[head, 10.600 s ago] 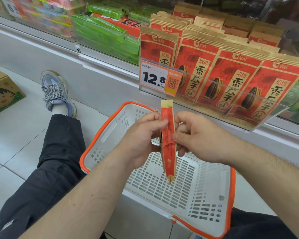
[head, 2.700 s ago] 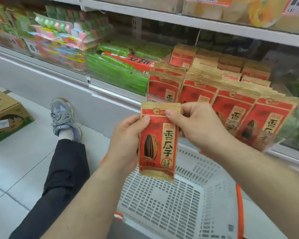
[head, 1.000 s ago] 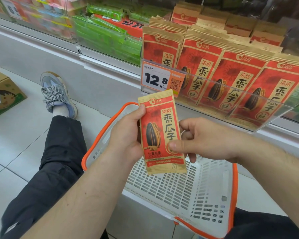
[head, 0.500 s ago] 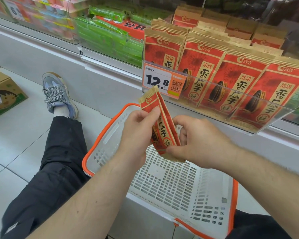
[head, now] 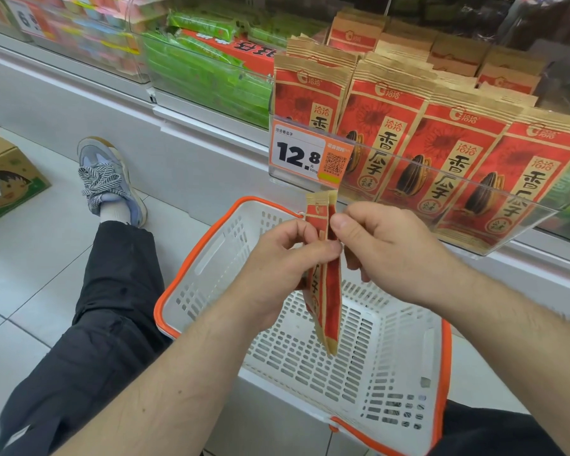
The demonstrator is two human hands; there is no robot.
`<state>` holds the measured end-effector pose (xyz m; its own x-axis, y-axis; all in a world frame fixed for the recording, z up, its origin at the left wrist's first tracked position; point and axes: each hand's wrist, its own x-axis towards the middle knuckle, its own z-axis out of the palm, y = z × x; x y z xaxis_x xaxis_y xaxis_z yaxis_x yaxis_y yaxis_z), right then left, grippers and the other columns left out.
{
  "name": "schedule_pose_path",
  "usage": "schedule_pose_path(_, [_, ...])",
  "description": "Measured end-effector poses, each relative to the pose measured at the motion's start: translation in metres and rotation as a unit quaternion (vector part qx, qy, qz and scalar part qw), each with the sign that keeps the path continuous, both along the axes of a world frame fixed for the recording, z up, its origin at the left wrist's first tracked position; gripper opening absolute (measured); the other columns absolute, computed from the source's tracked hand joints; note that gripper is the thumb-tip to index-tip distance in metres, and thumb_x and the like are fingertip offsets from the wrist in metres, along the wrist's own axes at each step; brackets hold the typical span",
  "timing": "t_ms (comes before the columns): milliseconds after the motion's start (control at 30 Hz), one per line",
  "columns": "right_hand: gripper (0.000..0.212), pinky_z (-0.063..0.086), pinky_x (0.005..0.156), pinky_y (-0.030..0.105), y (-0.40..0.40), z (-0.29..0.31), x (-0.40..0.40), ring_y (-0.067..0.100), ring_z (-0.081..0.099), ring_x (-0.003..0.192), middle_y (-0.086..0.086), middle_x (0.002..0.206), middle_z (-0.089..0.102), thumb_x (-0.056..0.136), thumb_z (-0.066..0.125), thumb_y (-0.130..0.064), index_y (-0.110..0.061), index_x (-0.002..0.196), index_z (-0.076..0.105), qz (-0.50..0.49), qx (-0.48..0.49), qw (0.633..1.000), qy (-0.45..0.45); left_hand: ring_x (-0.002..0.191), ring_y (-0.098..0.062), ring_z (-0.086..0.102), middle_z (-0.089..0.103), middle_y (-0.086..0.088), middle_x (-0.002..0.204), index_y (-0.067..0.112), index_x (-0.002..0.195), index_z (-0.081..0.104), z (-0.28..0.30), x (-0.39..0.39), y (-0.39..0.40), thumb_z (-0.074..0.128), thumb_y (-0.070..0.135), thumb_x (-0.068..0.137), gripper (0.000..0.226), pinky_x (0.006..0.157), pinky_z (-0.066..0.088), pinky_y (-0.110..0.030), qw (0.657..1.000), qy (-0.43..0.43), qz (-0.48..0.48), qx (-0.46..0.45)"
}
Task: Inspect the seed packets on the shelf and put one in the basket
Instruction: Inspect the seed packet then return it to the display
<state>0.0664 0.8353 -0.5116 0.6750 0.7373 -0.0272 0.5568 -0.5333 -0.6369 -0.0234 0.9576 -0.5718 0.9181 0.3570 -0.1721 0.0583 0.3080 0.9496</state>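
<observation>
We pinch seed packet [head: 326, 291] edge-on, left hand [head: 277, 261] and right hand [head: 385, 248] both gripping, above basket [head: 405, 353]. Inspection step, we judge. Next: lower, release inside.

Single head view, looking forward and down from a seated person.

Camera sits close above both forearms; left hand [head: 278, 258] and right hand [head: 389, 250] fill frame centre, basket [head: 211, 255] directly below them. Faces the low shelf [head: 211, 126] at near range, shelf front crossing the upper frame on a slant. Wide-angle bend at edges; floor [head: 30, 258] and outstretched leg [head: 112, 291] at left. No second view to overlap.
</observation>
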Motion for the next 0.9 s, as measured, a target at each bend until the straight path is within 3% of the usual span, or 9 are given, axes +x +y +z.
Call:
schedule_pose_path(133, [0.034,0.051,0.065,0.040,-0.0002,-0.0028,0.0032,0.015,0.060,0.057,0.002,0.064,0.065,0.100,0.045,-0.031,-0.015,0.072,0.057,0.003,-0.009,1.000,0.006,0.067,-0.019,0.057,0.062,-0.003,0.071,0.013,0.078,0.051,-0.0014,-0.0003,-0.0019,0.070,0.027,0.071,0.025,0.071,0.042,-0.040,1.000,0.002,-0.015,-0.004])
schedule_pose_path(233, [0.034,0.049,0.055,0.026,0.0016,-0.0037,0.0042,0.011,0.058,0.049,-0.002,0.058,0.064,0.103,0.045,-0.021,-0.010,0.074,0.058,-0.007,-0.008,0.998,0.055,0.082,-0.027,0.058,0.063,-0.015,0.085,0.012,0.088,0.054,-0.0037,0.0003,-0.0013,0.066,0.028,0.074,0.025,0.074,0.043,-0.043,1.000,0.010,-0.023,-0.015])
schedule_pose_path(300, [0.034,0.046,0.050,0.021,0.0022,-0.0031,0.0042,0.009,0.057,0.045,-0.004,0.055,0.062,0.104,0.044,-0.018,-0.005,0.076,0.058,-0.015,-0.001,0.996,0.090,0.084,-0.027,0.058,0.065,-0.016,0.086,0.015,0.082,0.055,-0.0040,0.0009,-0.0008,0.064,0.028,0.077,0.016,0.073,0.044,-0.042,0.999,0.012,-0.030,-0.031])
schedule_pose_path(433, [0.033,0.048,0.055,0.029,0.0029,-0.0010,0.0040,0.011,0.057,0.045,-0.002,0.057,0.062,0.105,0.044,-0.017,0.000,0.081,0.059,-0.016,0.015,0.992,0.127,0.079,-0.021,0.061,0.067,-0.009,0.080,0.021,0.076,0.057,-0.0048,0.0011,0.0001,0.058,0.021,0.090,0.014,0.066,0.047,-0.037,0.998,0.007,-0.037,-0.058])
schedule_pose_path(567, [0.012,0.048,0.053,0.030,0.0012,0.0016,0.0014,0.015,0.058,0.050,-0.001,0.058,0.063,0.095,0.062,-0.021,-0.014,0.086,0.059,0.020,-0.031,0.993,0.108,0.073,-0.020,0.066,0.066,-0.005,0.075,0.016,0.089,0.061,-0.0046,0.0016,-0.0001,0.056,0.020,0.086,0.006,0.065,0.049,-0.038,0.995,0.003,-0.018,-0.095])
schedule_pose_path(667, [0.008,0.054,0.062,0.042,-0.0014,0.0029,-0.0024,0.024,0.065,0.061,0.003,0.065,0.068,0.095,0.062,-0.027,-0.023,0.096,0.054,0.073,-0.098,0.989,0.084,0.074,-0.021,0.066,0.064,-0.005,0.078,0.015,0.090,0.063,-0.0054,0.0023,0.0033,0.055,0.018,0.089,0.008,0.074,0.056,-0.052,0.994,0.008,-0.010,-0.111])
schedule_pose_path(767, [0.006,0.056,0.065,0.045,-0.0022,0.0029,-0.0031,0.019,0.067,0.060,-0.003,0.069,0.071,0.100,0.055,-0.024,-0.027,0.105,0.054,0.090,-0.111,0.987,0.074,0.089,-0.027,0.061,0.063,-0.007,0.081,0.017,0.090,0.064,-0.0080,0.0027,0.0046,0.055,0.018,0.092,0.009,0.091,0.046,-0.072,0.994,0.021,0.001,-0.112])
schedule_pose_path(833, [0.009,0.057,0.063,0.044,-0.0023,0.0034,-0.0035,0.019,0.067,0.059,-0.002,0.069,0.071,0.101,0.054,-0.021,-0.028,0.107,0.054,0.095,-0.110,0.986,0.081,0.091,-0.029,0.059,0.062,-0.007,0.079,0.016,0.092,0.063,-0.0086,0.0033,0.0036,0.055,0.019,0.091,0.008,0.093,0.044,-0.073,0.993,0.024,0.010,-0.113])
schedule_pose_path(900, [0.012,0.056,0.062,0.045,-0.0028,0.0042,-0.0032,0.022,0.068,0.061,0.002,0.070,0.071,0.099,0.057,-0.021,-0.025,0.110,0.052,0.100,-0.112,0.984,0.092,0.088,-0.028,0.059,0.063,-0.006,0.080,0.015,0.094,0.061,-0.0079,0.0036,0.0032,0.054,0.018,0.092,0.008,0.088,0.050,-0.065,0.993,0.022,0.014,-0.119])
